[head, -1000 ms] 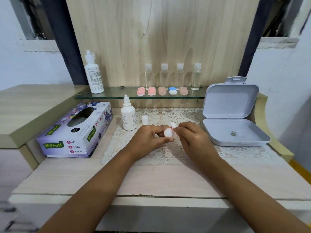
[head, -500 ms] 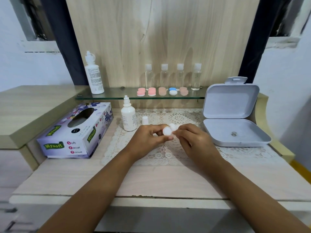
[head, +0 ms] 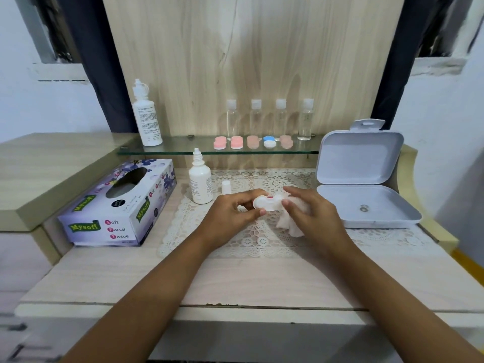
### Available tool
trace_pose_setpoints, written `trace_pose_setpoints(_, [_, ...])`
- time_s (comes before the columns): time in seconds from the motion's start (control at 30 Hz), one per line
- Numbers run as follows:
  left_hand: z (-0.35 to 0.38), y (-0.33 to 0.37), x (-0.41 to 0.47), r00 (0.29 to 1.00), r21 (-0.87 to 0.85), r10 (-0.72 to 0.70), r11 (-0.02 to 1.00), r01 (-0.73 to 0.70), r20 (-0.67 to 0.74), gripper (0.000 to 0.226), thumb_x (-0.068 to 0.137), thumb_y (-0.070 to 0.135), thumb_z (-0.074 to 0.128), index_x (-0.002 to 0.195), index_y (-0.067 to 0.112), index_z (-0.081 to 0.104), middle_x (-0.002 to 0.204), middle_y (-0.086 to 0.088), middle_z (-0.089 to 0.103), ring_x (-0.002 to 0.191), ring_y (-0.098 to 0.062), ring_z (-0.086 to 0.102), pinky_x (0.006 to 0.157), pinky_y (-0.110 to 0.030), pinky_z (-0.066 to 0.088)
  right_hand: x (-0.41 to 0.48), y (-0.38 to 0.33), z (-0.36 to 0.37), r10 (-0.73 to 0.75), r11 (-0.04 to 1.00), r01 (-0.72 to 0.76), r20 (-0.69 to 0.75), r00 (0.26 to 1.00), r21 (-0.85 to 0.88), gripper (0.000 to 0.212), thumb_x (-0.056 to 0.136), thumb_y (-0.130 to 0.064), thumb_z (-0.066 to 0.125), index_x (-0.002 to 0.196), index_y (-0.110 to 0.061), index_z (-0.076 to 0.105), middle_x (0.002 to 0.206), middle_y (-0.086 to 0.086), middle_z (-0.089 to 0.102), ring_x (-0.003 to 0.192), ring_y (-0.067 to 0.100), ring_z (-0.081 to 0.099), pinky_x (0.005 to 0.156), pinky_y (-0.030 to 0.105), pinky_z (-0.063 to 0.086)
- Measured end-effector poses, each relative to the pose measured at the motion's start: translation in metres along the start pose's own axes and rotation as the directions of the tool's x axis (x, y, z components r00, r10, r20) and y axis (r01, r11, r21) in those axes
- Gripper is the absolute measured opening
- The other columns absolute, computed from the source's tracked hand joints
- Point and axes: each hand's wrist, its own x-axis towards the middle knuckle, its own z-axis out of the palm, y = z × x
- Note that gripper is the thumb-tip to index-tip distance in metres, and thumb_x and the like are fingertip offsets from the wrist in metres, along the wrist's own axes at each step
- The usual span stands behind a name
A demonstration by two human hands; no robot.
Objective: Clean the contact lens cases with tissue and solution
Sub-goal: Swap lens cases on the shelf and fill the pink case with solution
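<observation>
My left hand (head: 230, 213) grips a white contact lens case (head: 265, 203) with a small red mark, held above the lace mat (head: 235, 242). Touching the case's right end, my right hand (head: 311, 213) is closed on a crumpled white tissue (head: 288, 224). An uncapped white solution bottle (head: 200, 184) stands just left of my hands, its small cap (head: 226, 187) beside it. Several more lens cases (head: 252, 142), pink and one blue-and-white, lie in a row on the glass shelf (head: 183, 149).
A tissue box (head: 117, 205) lies at the left. An open white plastic box (head: 366, 205) sits at the right, lid up. A taller white bottle (head: 146, 116) and several clear bottles (head: 280, 117) stand on the shelf. The desk's front edge (head: 235, 307) is near.
The case has turned from end-on to side-on in my left hand. My right hand has drawn back slightly to the right, and the tissue now shows below it.
</observation>
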Motion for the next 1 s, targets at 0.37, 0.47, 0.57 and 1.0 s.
trace_pose_setpoints(0.37, [0.003, -0.003, 0.004, 0.996, -0.011, -0.085, 0.996, 0.085, 0.028, 0.021, 0.093, 0.027, 0.053, 0.097, 0.045, 0.064, 0.094, 0.019, 0.068, 0.086, 0.001, 0.062, 0.076, -0.011, 0.047, -0.004, -0.003, 0.001, -0.154, 0.977, 0.156, 0.028, 0.988, -0.146, 0.020, 0.082, -0.004, 0.066, 0.101, -0.006, 0.070, 0.098, 0.008, 0.064, 0.084, 0.006, 0.050, 0.076, -0.006, 0.028])
trace_pose_setpoints(0.47, [0.002, -0.008, 0.003, 0.989, 0.051, -0.136, 0.990, 0.134, 0.051, 0.019, 0.092, 0.025, 0.056, 0.107, 0.035, 0.064, 0.093, 0.011, 0.066, 0.081, 0.005, 0.058, 0.075, -0.011, 0.043, -0.004, -0.001, 0.001, -0.159, 0.962, 0.171, 0.071, 0.985, -0.214, 0.024, 0.083, -0.005, 0.064, 0.107, -0.006, 0.068, 0.102, 0.011, 0.062, 0.090, 0.009, 0.053, 0.078, -0.001, 0.028])
trace_pose_setpoints(0.57, [-0.001, -0.009, 0.002, 0.982, 0.210, -0.178, 0.964, 0.163, 0.056, 0.031, 0.090, 0.028, 0.059, 0.121, 0.028, 0.061, 0.103, 0.009, 0.064, 0.095, -0.002, 0.059, 0.090, -0.021, 0.043, -0.006, -0.001, -0.002, -0.073, 0.942, 0.119, 0.154, 0.985, -0.314, 0.036, 0.088, -0.014, 0.057, 0.123, -0.006, 0.057, 0.118, 0.012, 0.054, 0.110, 0.023, 0.051, 0.088, 0.019, 0.032])
trace_pose_setpoints(1.0, [-0.005, -0.015, 0.005, 0.973, 0.518, -0.183, 0.851, 0.087, 0.138, 0.054, 0.080, 0.047, 0.044, 0.130, 0.030, 0.052, 0.129, 0.008, 0.052, 0.122, -0.012, 0.044, 0.104, -0.047, 0.034, -0.006, 0.004, -0.002, 0.041, 0.854, 0.079, 0.217, 0.975, -0.514, 0.037, 0.088, -0.004, 0.048, 0.124, -0.002, 0.055, 0.119, 0.021, 0.056, 0.108, 0.036, 0.052, 0.089, 0.039, 0.044])
